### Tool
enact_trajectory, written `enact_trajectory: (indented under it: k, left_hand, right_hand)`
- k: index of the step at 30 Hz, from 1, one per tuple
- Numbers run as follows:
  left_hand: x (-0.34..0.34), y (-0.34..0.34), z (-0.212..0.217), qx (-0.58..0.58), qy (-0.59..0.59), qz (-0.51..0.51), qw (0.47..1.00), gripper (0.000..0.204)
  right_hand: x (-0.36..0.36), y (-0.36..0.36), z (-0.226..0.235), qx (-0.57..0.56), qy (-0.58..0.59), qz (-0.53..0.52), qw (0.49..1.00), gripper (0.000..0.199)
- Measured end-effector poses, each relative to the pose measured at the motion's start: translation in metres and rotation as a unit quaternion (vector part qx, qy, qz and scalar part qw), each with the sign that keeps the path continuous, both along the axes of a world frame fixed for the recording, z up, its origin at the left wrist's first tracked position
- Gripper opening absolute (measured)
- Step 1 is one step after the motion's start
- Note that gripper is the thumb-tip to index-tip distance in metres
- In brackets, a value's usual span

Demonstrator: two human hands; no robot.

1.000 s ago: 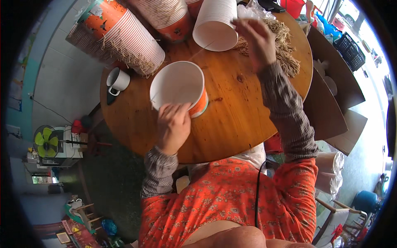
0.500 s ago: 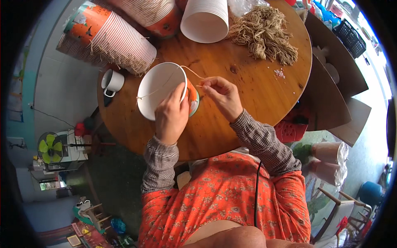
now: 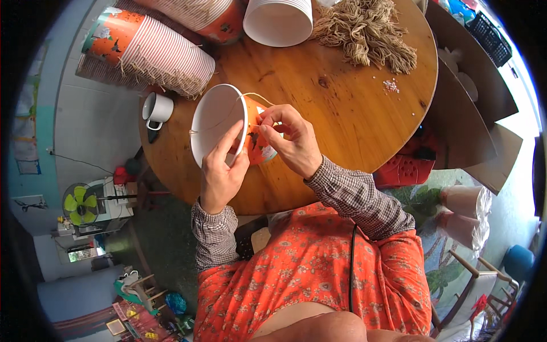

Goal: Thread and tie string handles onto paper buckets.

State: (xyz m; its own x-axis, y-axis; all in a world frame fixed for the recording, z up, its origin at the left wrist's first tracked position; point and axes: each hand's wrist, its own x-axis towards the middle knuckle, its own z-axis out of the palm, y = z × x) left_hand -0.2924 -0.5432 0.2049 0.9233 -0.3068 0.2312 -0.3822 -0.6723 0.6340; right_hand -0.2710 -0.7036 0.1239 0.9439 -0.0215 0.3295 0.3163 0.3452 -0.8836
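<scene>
A paper bucket point(image 3: 217, 108), white inside with an orange patterned outer wall, lies tilted over the table with its mouth toward the left. My left hand point(image 3: 224, 172) grips its near rim, thumb outside and fingers inside. A thin tan cord point(image 3: 248, 95) runs across the mouth, over the rim and to the outer wall. My right hand point(image 3: 290, 138) pinches the cord's end between thumb and fingertips, close against the orange wall. A small knot of cord shows at the rim's left side.
Nested stacks of similar buckets point(image 3: 165, 54) lie at the back left, and another white stack point(image 3: 278, 23) stands beside them. A heap of tan cords point(image 3: 370, 35) rests at the back right, near tiny pink bits point(image 3: 391, 86). An enamel mug point(image 3: 158, 108) sits left; cardboard boxes point(image 3: 456, 102) flank the table point(image 3: 342, 125).
My right hand has moved left with the cord end, up to the bucket's outer wall. The bucket has turned a little, and my left hand has shifted its grip on the rim.
</scene>
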Motion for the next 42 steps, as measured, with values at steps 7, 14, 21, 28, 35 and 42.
enact_trajectory:
  k: [7, 14, 21, 28, 35, 42]
  left_hand:
    - [-0.002, -0.003, -0.002, 0.007, -0.01, -0.009, 1.0, 0.047]
    - [-0.002, -0.007, -0.003, 0.037, -0.026, -0.032, 0.998, 0.045]
    - [0.02, -0.006, -0.002, 0.037, -0.009, -0.087, 0.996, 0.027]
    - [0.044, -0.006, -0.01, 0.007, 0.091, -0.111, 0.99, 0.014]
    - [0.04, -0.008, -0.004, 0.031, 0.053, -0.111, 0.992, 0.012]
    - [0.038, 0.003, 0.002, 0.022, -0.013, -0.122, 0.992, 0.007]
  right_hand:
    - [-0.001, -0.003, 0.0, -0.043, -0.016, -0.019, 0.999, 0.006]
    - [-0.002, -0.007, 0.001, -0.075, -0.017, -0.036, 0.996, 0.006]
    - [-0.004, -0.011, -0.008, -0.133, -0.049, -0.08, 0.987, 0.01]
    - [-0.007, -0.017, -0.005, -0.162, -0.039, -0.061, 0.984, 0.013]
    - [0.018, -0.041, 0.01, -0.236, -0.051, -0.139, 0.96, 0.022]
    - [0.011, -0.038, 0.024, -0.274, 0.001, -0.011, 0.962, 0.015]
